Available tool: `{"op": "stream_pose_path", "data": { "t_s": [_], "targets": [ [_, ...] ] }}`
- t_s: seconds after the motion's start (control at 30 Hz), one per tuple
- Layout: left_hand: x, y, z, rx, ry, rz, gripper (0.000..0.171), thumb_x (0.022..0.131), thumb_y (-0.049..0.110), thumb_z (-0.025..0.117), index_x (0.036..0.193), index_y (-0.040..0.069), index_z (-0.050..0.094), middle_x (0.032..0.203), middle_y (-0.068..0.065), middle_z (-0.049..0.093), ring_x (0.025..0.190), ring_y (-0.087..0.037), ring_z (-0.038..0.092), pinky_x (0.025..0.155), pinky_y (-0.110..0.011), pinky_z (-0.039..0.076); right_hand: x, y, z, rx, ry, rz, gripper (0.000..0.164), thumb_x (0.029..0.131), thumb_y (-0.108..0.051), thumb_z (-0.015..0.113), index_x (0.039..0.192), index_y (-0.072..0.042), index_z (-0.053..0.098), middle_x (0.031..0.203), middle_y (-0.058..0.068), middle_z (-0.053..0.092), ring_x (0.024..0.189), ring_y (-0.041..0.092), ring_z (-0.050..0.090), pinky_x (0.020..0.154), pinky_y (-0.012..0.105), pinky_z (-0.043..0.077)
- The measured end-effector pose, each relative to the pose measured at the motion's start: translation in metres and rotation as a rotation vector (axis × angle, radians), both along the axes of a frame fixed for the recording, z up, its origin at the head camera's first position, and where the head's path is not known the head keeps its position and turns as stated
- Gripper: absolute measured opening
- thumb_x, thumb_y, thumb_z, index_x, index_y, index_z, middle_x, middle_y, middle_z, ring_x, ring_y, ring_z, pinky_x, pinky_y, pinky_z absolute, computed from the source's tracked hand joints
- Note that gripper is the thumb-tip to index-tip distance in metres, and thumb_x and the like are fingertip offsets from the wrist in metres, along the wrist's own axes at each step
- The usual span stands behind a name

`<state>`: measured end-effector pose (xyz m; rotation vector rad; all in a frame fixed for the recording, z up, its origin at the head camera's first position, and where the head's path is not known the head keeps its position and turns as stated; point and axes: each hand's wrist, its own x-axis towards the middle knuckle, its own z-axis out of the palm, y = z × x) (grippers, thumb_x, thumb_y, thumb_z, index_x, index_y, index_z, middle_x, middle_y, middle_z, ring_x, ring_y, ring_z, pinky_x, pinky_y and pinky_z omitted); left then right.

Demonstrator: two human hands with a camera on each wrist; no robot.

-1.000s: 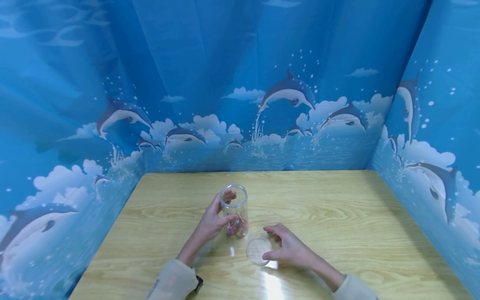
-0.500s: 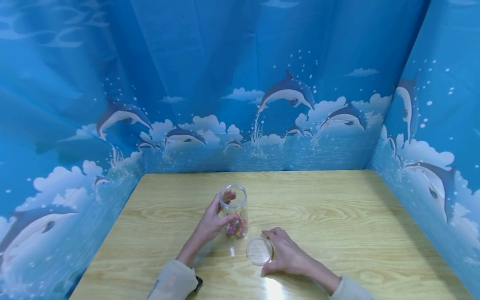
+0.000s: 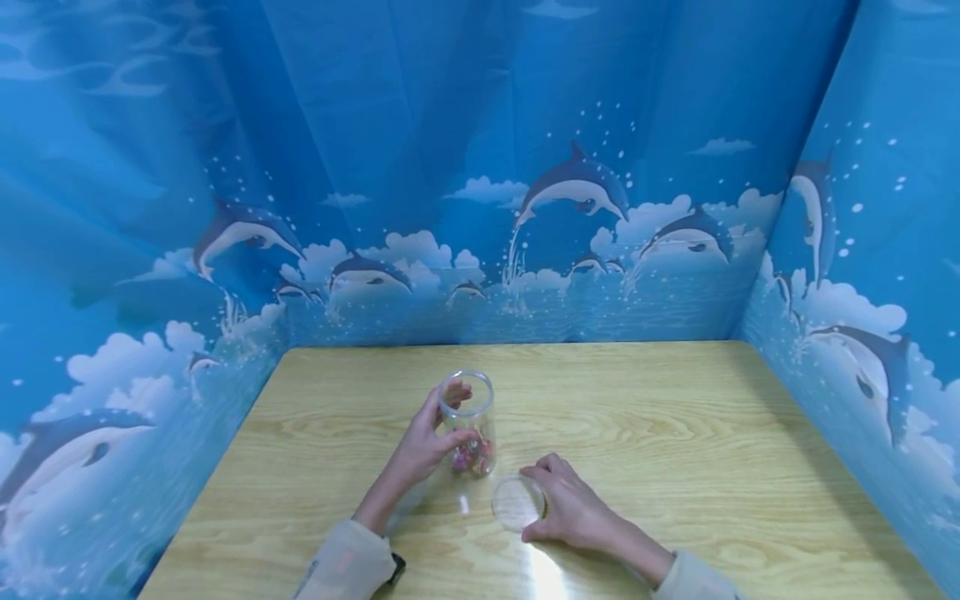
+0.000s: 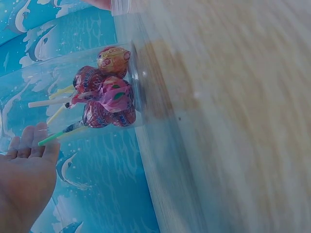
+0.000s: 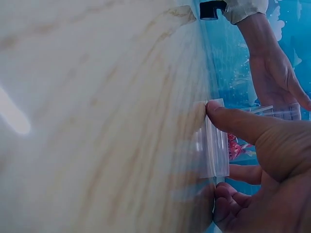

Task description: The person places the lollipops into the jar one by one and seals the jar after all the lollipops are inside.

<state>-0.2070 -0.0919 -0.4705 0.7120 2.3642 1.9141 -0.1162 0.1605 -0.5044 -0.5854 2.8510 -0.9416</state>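
A clear, open-topped jar point(image 3: 481, 423) stands on the table, with several wrapped lollipops point(image 4: 114, 94) heaped at its bottom, their sticks pointing up. My left hand point(image 3: 415, 447) holds the jar from the left, thumb across the near side and fingers around the far side. Just in front and to the right of the jar lies a round clear lid point(image 3: 517, 503), flat on the tabletop. My right hand point(image 3: 576, 510) grips this lid by its edge. In the right wrist view the thumb point(image 5: 218, 112) sits at one side of the rim and a finger point(image 5: 245, 173) at the opposite side.
The wood-grain table point(image 3: 675, 433) is bordered at the back and sides by a blue curtain point(image 3: 420, 125) printed with dolphins and clouds. A dark wristband point(image 3: 398, 568) shows at the left sleeve point(image 3: 347, 560).
My right hand has moved slightly from over the lid's right side to close on its edge. The left hand and the jar have stayed in place.
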Motion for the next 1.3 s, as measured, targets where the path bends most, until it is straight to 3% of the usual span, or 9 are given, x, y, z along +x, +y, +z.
{"op": "stream_pose_path", "data": {
  "t_s": [0.13, 0.33, 0.43, 0.57, 0.87, 1.3],
  "targets": [
    [0.000, 0.000, 0.000, 0.000, 0.000, 0.000, 0.080, 0.084, 0.006, 0.083, 0.152, 0.002, 0.041, 0.146, -0.017, 0.057, 0.137, -0.038, 0.050, 0.120, -0.057, 0.031, -0.001, 0.002, 0.004, -0.063, -0.066, -0.016, 0.086, 0.069, -0.031, 0.095, 0.138, 0.004, 0.057, 0.120, 0.009, 0.058, 0.109, 0.025, 0.057, 0.095, 0.049, 0.057],
    [0.000, 0.000, -0.001, -0.006, -0.010, 0.004, 0.078, 0.084, 0.009, 0.083, 0.152, 0.008, 0.044, 0.146, -0.015, 0.057, 0.137, -0.037, 0.051, 0.120, -0.057, 0.031, -0.007, 0.012, 0.021, -0.176, -0.173, -0.042, 0.086, 0.073, -0.020, 0.092, 0.143, 0.005, 0.048, 0.131, 0.027, 0.061, 0.121, 0.043, 0.059, 0.103, 0.060, 0.050],
    [0.000, -0.001, -0.001, -0.006, -0.015, 0.005, 0.078, 0.084, 0.009, 0.083, 0.152, 0.009, 0.044, 0.147, -0.014, 0.057, 0.137, -0.037, 0.051, 0.121, -0.056, 0.031, -0.014, 0.018, 0.033, -0.215, -0.157, -0.036, 0.086, 0.073, -0.015, 0.092, 0.143, 0.008, 0.046, 0.117, 0.019, 0.063, 0.105, 0.036, 0.063, 0.092, 0.043, 0.058],
    [0.000, 0.000, -0.001, -0.008, -0.018, 0.006, 0.078, 0.084, 0.008, 0.083, 0.152, 0.008, 0.044, 0.147, -0.015, 0.057, 0.137, -0.037, 0.051, 0.121, -0.056, 0.031, -0.021, 0.026, 0.055, -0.275, -0.127, -0.030, 0.087, 0.075, -0.012, 0.089, 0.144, 0.011, 0.042, 0.101, 0.009, 0.056, 0.087, 0.025, 0.055, 0.071, 0.025, 0.052],
    [0.000, 0.000, 0.000, -0.004, -0.013, -0.002, 0.079, 0.084, 0.006, 0.083, 0.152, 0.008, 0.044, 0.146, -0.016, 0.057, 0.137, -0.040, 0.050, 0.121, -0.057, 0.031, -0.037, 0.029, 0.100, -0.356, -0.064, -0.024, 0.083, 0.082, -0.014, 0.087, 0.147, 0.009, 0.041, 0.097, 0.006, 0.050, 0.083, 0.023, 0.050, 0.065, 0.024, 0.048],
    [-0.001, -0.001, 0.000, -0.006, 0.002, -0.005, 0.079, 0.084, 0.003, 0.082, 0.152, 0.003, 0.042, 0.146, -0.019, 0.057, 0.137, -0.040, 0.050, 0.120, -0.057, 0.032, -0.050, 0.015, 0.127, -0.336, -0.031, -0.016, 0.081, 0.082, -0.011, 0.086, 0.148, 0.008, 0.042, 0.099, 0.008, 0.051, 0.083, 0.021, 0.047, 0.065, 0.026, 0.046]
  ]
}}
